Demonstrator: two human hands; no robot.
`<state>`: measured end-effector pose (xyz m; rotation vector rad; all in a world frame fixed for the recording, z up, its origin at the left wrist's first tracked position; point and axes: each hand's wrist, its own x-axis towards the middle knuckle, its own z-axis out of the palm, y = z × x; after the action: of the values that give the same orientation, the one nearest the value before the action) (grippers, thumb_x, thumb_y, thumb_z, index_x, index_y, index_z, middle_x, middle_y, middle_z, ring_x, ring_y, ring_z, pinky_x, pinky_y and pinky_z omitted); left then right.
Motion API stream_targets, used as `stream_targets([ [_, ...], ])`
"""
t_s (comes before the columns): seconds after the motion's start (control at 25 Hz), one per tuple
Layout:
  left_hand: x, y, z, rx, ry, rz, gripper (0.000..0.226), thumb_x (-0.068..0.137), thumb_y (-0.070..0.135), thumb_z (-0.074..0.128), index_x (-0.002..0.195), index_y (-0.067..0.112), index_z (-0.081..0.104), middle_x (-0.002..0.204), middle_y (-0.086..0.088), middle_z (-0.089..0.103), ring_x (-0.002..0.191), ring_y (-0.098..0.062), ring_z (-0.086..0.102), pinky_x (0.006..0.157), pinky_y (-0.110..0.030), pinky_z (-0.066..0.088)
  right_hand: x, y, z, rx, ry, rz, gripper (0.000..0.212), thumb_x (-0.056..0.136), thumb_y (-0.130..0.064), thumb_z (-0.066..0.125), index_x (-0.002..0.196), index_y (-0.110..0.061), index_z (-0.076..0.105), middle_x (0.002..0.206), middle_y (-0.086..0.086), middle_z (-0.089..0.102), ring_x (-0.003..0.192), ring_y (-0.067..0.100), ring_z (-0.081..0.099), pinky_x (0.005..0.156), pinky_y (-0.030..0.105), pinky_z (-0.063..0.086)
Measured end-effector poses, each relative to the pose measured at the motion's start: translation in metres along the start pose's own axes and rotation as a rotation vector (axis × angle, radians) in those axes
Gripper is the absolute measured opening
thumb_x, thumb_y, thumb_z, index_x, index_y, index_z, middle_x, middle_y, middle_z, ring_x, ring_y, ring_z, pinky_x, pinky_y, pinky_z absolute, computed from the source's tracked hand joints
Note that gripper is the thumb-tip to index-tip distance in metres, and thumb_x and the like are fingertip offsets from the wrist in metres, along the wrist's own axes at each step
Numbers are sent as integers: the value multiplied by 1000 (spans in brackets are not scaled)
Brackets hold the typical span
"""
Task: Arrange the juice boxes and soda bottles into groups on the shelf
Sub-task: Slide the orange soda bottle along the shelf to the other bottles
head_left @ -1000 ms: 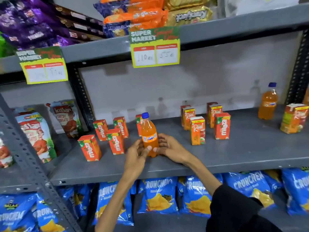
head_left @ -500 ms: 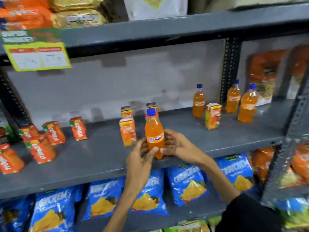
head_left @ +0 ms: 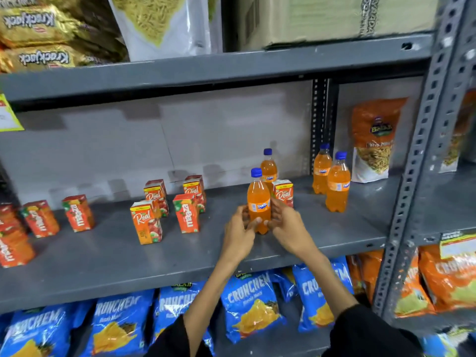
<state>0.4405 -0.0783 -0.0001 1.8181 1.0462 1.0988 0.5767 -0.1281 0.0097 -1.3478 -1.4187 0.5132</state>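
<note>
while the grey metal shelf [head_left: 103,266] carried maaza and real juice boxes [head_left: 146,222] toward nine o'clock, two fanta bottles [head_left: 337,186] stood at two o'clock. left hand [head_left: 238,234] and right hand [head_left: 287,228] both clasped an upright fanta bottle [head_left: 258,199], just before a real carton [head_left: 283,193].

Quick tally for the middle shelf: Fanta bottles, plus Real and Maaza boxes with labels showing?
Fanta bottles: 4, one held between left hand and right hand
Real boxes: 4
Maaza boxes: 4
Total: 12; boxes hidden behind others or cut off at the left edge are not counted.
</note>
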Motion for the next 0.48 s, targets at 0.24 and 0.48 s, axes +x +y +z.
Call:
stream_targets([
  [0.24,19,2,5,33,-15,-68,31,96,25,65,125,27,53,131,3,66,117,-11,60,97,-30,48,9,16,15,-94,161,82,37,94,0,52,130,-3,55,124,25,62,118,39,60,102,51,50],
  [0.48,9,2,2,-34,-6,-53,54,96,23,66,146,17,46,146,-2,59,135,-20,56,108,-33,48,-11,13,23,-242,325,3,38,96,-5,55,133,-12,56,111,9,64,104,26,66,89,29,54],
])
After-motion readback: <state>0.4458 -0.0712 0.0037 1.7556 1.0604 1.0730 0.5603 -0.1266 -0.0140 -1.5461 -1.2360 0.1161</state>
